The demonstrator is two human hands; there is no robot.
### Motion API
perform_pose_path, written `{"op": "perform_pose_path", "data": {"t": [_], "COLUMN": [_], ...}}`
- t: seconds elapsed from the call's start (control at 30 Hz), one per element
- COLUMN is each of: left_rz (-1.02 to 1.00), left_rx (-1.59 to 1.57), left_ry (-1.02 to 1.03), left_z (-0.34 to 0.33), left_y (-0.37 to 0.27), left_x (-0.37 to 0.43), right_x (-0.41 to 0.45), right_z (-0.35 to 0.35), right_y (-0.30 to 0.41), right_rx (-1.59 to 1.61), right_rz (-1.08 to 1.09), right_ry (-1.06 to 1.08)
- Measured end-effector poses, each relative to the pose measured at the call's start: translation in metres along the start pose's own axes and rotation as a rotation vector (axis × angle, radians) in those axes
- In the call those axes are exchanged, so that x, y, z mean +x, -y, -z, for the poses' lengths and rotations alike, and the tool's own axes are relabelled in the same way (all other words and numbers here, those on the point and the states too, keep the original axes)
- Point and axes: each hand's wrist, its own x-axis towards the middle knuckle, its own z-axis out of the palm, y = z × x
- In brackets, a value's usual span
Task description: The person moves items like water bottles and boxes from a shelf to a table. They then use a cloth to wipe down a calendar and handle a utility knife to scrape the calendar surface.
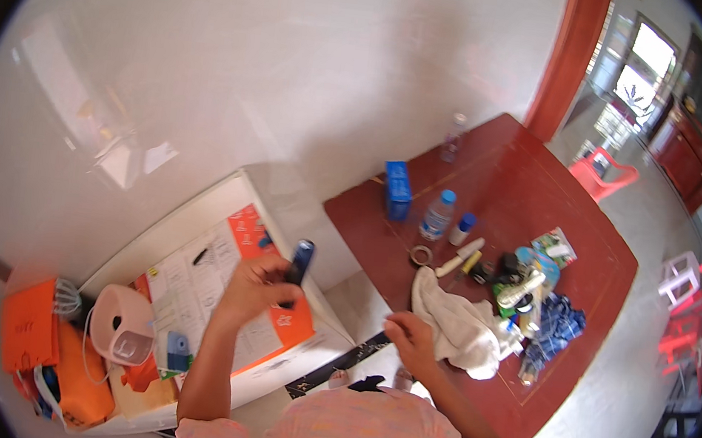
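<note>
My left hand grips a small, dark blue and black, elongated object whose exact kind I cannot tell. It is above a printed sheet with orange borders, which lies on a white surface. My right hand is just left of a crumpled cream cloth, near the edge of a dark red table. Its fingers are loosely bent and I see nothing in them.
On the table are a blue box, a water bottle, a tape roll, a white-handled knife and a checked blue cloth. A pink plastic device and orange bags crowd the left. A red plastic chair stands beyond.
</note>
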Motion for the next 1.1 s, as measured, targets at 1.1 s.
{"op": "perform_pose_path", "data": {"t": [1.1], "left_rz": [0.166], "left_rx": [0.243], "left_ry": [0.318], "left_z": [-0.128], "left_y": [0.092], "left_x": [-0.040], "right_x": [0.055], "right_z": [0.162], "right_y": [-0.159], "right_rx": [-1.221], "right_rz": [-0.143], "right_ry": [0.245]}}
